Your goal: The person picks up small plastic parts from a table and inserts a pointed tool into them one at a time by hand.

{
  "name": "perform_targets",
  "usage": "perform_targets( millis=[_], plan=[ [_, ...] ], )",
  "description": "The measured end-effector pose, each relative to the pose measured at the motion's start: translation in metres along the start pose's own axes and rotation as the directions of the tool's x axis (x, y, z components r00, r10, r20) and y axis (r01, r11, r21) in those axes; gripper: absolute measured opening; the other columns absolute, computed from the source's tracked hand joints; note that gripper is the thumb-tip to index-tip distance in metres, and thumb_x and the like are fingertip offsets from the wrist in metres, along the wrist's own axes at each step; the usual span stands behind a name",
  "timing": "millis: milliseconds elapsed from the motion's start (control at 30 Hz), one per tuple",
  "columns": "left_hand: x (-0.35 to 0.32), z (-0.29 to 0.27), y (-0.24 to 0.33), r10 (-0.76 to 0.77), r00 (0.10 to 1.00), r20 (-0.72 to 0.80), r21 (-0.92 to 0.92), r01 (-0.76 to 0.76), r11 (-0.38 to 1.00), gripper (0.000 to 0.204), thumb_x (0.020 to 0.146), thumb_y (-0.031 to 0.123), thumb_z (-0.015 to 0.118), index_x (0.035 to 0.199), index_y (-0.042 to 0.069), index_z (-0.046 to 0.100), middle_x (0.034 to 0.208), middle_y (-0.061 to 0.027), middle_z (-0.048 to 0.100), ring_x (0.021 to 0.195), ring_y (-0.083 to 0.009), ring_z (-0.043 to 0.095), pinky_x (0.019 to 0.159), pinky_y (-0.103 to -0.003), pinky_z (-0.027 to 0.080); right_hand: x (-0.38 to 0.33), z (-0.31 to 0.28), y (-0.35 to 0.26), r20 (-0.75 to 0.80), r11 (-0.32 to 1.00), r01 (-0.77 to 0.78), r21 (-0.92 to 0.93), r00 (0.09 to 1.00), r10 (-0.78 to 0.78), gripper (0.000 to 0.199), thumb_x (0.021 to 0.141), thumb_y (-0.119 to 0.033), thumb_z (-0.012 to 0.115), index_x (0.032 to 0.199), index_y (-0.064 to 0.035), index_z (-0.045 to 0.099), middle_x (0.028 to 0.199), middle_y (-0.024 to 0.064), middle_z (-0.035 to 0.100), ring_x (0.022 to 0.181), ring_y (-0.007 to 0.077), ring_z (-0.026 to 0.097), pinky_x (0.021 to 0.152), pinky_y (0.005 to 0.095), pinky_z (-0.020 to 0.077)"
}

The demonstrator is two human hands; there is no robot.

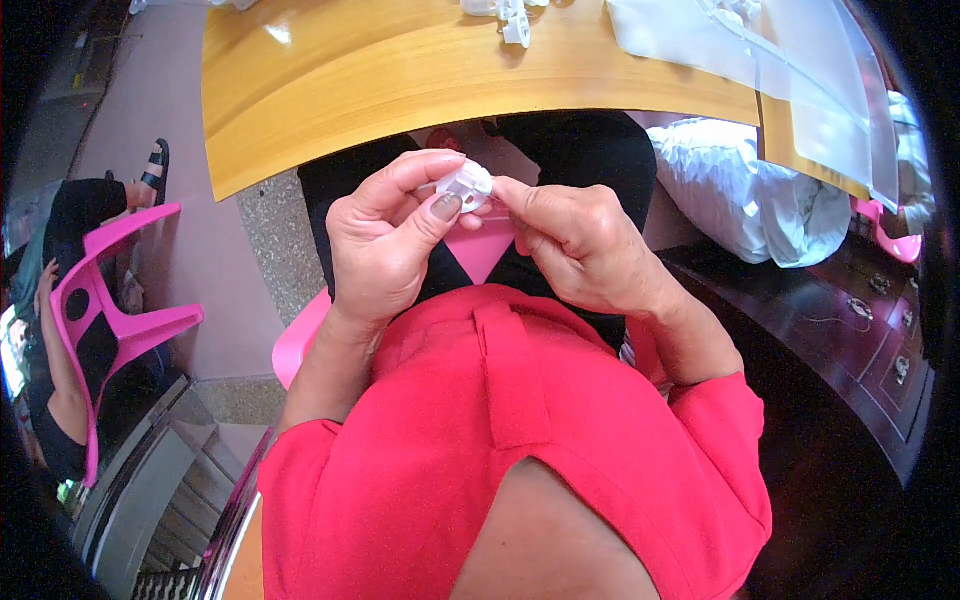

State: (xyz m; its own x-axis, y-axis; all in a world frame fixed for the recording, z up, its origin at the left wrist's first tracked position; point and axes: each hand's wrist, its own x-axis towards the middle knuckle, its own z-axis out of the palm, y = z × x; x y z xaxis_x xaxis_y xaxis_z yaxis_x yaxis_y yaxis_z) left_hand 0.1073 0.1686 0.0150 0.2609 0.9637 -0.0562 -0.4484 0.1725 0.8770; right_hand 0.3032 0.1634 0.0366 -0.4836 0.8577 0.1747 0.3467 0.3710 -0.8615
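Observation:
Between the thumb and fingers of my left hand [385, 230] is a small white plastic part [465, 183], rounded, with an opening in its side. It is held up over my lap, just short of the table's near edge. My right hand [595, 245] is closed, its fingertips touching the right side of that part. Whatever those fingertips may pinch is too small to make out. On the wooden table [400, 85] more white plastic pieces [515, 25] lie near the top of the view.
A translucent plastic sheet or bag [700, 40] covers the table's right side. Below it, stuffed white bags [745, 190] rest beside a dark wooden cabinet [840, 320]. To the left, another person sits on a pink chair [130, 300].

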Motion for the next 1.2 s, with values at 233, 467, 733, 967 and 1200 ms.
perform_targets(
  millis=[233, 467, 733, 967, 1200],
  plan=[
    [-0.003, -0.001, -0.008, 0.035, 0.999, -0.019, -0.037, -0.036, 0.999, 0.025, 0.087, -0.005, 0.057, 0.111, -0.005, 0.058, 0.107, -0.0152, 0.059, 0.090, -0.0204, 0.063, 0.079, -0.030, 0.055, 0.007, -0.001, -0.009, 0.045, 0.959, -0.220, 0.179, 0.976, 0.215, 0.026, 0.082, 0.002, 0.049, 0.106, 0.0024, 0.059, 0.085, 0.0211, 0.064, 0.078, 0.0333, 0.066, 0.066, 0.0354, 0.0526],
    [-0.005, -0.001, -0.011, 0.028, 0.999, -0.032, -0.041, -0.029, 0.999, 0.026, 0.087, -0.005, 0.056, 0.113, -0.006, 0.057, 0.105, -0.0156, 0.061, 0.089, -0.0196, 0.063, 0.078, -0.030, 0.055, 0.005, 0.001, -0.004, 0.151, 0.845, -0.389, 0.367, 0.921, 0.358, 0.030, 0.092, -0.003, 0.047, 0.120, 0.0031, 0.057, 0.067, 0.0023, 0.056, 0.058, 0.0073, 0.050, 0.053, 0.0221, 0.0428],
    [-0.001, 0.000, -0.007, -0.284, 0.952, -0.116, -0.331, 0.233, 0.914, 0.023, 0.092, 0.001, 0.050, 0.114, -0.005, 0.056, 0.102, -0.0191, 0.063, 0.088, -0.0258, 0.065, 0.076, -0.032, 0.055, 0.001, 0.008, -0.007, 0.000, 0.958, -0.286, -0.006, 0.958, 0.286, 0.034, 0.082, 0.004, 0.052, 0.116, 0.0038, 0.057, 0.068, 0.0156, 0.058, 0.062, 0.0196, 0.062, 0.055, 0.0300, 0.0478],
    [-0.004, -0.001, -0.009, -0.281, 0.953, -0.109, -0.289, 0.240, 0.927, 0.023, 0.091, 0.000, 0.051, 0.113, -0.005, 0.056, 0.102, -0.0183, 0.063, 0.088, -0.0253, 0.065, 0.076, -0.033, 0.056, -0.005, 0.010, -0.005, -0.005, 0.932, -0.146, -0.331, 0.988, 0.153, 0.044, 0.074, 0.008, 0.056, 0.118, 0.0036, 0.053, 0.075, 0.0186, 0.059, 0.063, 0.0336, 0.061, 0.055, 0.0375, 0.0489],
    [-0.004, 0.002, -0.010, -0.272, 0.954, -0.128, -0.244, 0.236, 0.941, 0.024, 0.090, 0.000, 0.054, 0.113, -0.006, 0.057, 0.100, -0.0170, 0.063, 0.084, -0.0227, 0.065, 0.076, -0.032, 0.056, -0.006, 0.010, -0.004, -0.007, 0.916, -0.125, -0.382, 0.991, 0.132, 0.042, 0.073, 0.007, 0.057, 0.115, 0.0042, 0.054, 0.072, 0.0176, 0.058, 0.061, 0.0331, 0.060, 0.053, 0.0388, 0.0485]
  ],
)
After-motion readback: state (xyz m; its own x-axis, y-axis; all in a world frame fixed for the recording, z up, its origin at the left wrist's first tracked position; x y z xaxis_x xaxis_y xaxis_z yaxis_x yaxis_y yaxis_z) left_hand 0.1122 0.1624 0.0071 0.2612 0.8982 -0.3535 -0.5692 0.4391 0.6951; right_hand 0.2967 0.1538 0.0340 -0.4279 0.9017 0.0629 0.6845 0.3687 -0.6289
